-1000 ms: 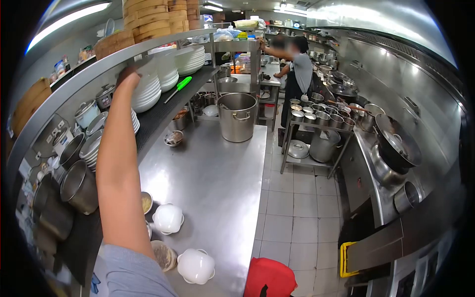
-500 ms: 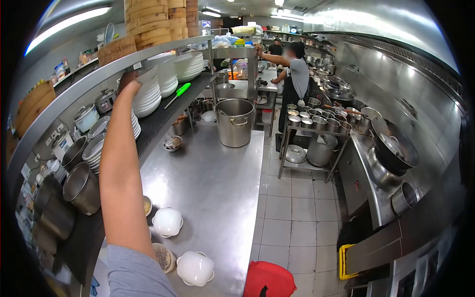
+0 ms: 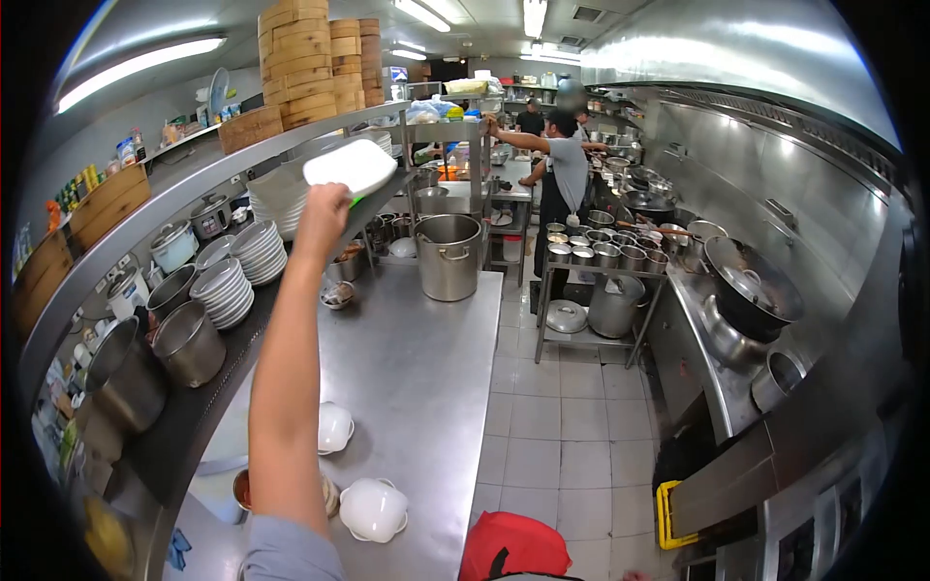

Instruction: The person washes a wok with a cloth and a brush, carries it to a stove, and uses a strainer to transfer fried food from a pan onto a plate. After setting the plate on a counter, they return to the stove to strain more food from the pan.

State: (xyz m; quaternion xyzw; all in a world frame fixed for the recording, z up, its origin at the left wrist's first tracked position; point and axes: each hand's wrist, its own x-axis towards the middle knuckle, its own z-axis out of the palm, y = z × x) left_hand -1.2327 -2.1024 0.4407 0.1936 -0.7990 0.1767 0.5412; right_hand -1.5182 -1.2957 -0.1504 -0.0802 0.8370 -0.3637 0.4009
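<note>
My left hand (image 3: 329, 201) is closed on the near edge of a white, rounded-square plate (image 3: 351, 168). The plate is raised and tilted at the shelf's front rail, its broad face turned toward me. Partly hidden behind it is a stack of white dishes (image 3: 271, 203) on the dark shelf. Closer to me on that shelf stand stacked round plates (image 3: 225, 295). Below my forearm, two white lidded-looking bowls (image 3: 374, 510) with small handles rest on the steel table (image 3: 417, 387). My right hand is out of view.
A tall steel pot (image 3: 449, 261) stands at the table's far end. Bamboo steamers (image 3: 295, 58) are piled on the upper rail. A red item (image 3: 515, 547) sits by the table's near corner. A co-worker (image 3: 564, 174) stands beyond a cart of small pots (image 3: 603, 254).
My left hand has come away from the dish stack, moving right and slightly down, and now carries the white plate. The camera view has shifted a little.
</note>
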